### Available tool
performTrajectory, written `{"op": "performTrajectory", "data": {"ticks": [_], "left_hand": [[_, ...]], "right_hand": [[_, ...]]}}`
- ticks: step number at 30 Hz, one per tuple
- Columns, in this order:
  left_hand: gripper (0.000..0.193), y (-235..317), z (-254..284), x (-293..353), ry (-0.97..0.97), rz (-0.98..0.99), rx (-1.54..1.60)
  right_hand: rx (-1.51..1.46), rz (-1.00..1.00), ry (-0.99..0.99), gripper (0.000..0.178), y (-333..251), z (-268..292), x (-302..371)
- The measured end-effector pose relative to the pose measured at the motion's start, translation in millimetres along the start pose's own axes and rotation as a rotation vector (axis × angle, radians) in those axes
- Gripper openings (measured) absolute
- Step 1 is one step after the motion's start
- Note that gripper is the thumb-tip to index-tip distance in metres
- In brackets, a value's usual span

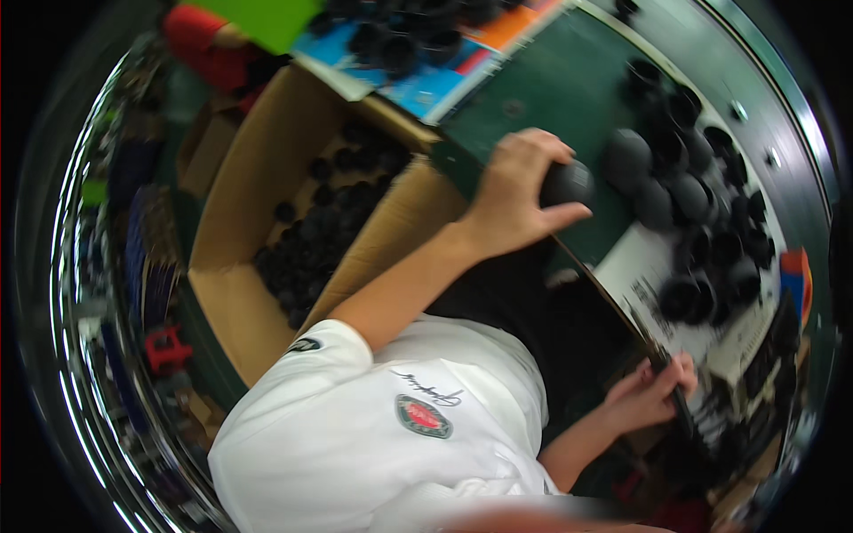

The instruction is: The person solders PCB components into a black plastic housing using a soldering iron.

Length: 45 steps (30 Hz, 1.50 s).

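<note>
My left hand (515,194) is closed round a black, rounded, ball-like part (567,184), thumb below and fingers above, over the edge of the green table (506,107). At the lower right my right hand (656,391) is wrapped round a thin dark tool with a narrow, pointed end (656,348); blur hides its exact kind. Beyond the left hand, several black round cup-like parts (691,197) lie clustered on the table, some with hollow ends showing. Part of that cluster sits on a white printed sheet (635,258).
A large open cardboard box (233,186) with many small black parts inside stands left of my left arm. More black cups lie on a blue and orange printed board (426,89). A metal rail (755,53) runs along the far right. A red stool (166,349) is at the left.
</note>
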<state>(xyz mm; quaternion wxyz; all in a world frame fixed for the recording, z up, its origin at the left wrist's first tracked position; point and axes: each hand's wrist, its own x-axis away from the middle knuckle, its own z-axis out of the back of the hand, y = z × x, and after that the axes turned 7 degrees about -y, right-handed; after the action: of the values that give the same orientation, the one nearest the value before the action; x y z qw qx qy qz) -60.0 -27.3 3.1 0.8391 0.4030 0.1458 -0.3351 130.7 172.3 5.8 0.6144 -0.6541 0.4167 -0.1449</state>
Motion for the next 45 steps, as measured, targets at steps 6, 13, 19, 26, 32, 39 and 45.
{"op": "performTrajectory", "data": {"ticks": [6,13,19,26,32,39,45], "left_hand": [[0.051,0.4,-15.1,8.4,-0.056,-0.05,-0.083],[0.054,20.9,-18.7,12.3,-0.273,0.045,-0.069],[0.046,18.7,-20.2,9.1,-0.25,-0.028,-0.031],[0.042,11.1,-24.2,13.6,-0.25,-0.251,-0.136],[0.046,24.9,-16.0,17.1,-0.135,0.322,0.762],[0.055,57.7,-19.5,23.2,-0.349,0.757,1.549],[0.058,51.4,-29.6,30.8,-0.427,0.629,1.504]], "right_hand": [[-0.099,-0.032,-0.031,0.027,4.3,-6.4,-1.3],[-0.126,-0.079,-0.032,0.025,4.1,-9.9,-7.8],[-0.168,-0.15,-0.002,0.019,4.6,-12.9,-15.6],[-0.269,-0.215,-0.023,0.018,11.4,-7.8,-14.9],[-0.213,-0.138,-0.128,0.028,3.9,3.6,-21.9],[-0.067,-0.038,-0.155,0.033,-15.7,-1.1,-29.0],[0.063,-0.023,-0.188,0.034,-17.4,-3.5,-27.6]]}}
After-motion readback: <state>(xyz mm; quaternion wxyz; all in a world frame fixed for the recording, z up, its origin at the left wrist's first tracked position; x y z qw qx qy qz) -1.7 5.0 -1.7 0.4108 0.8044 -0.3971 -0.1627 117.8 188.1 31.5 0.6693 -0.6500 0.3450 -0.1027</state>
